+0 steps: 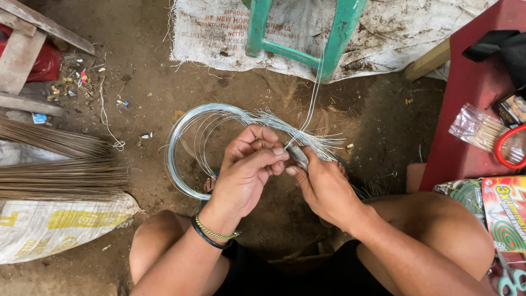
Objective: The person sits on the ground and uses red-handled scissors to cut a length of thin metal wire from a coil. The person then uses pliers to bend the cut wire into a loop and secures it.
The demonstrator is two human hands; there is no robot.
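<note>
The coil of thin silvery steel wire (189, 145) lies on the dirt floor before the green plastic stool (298, 33). The left hand (246, 170) pinches a strand tight, steadying it, while the right hand (323, 186) closes its grip on small metal pliers (297, 155).

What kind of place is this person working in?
Probably an informal home or backyard workshop for handcraft, on a dirt floor. Signs: the left hand and right hand work a wire coil, stick bundles lie on sacks, and a green stool stands nearby.
</note>
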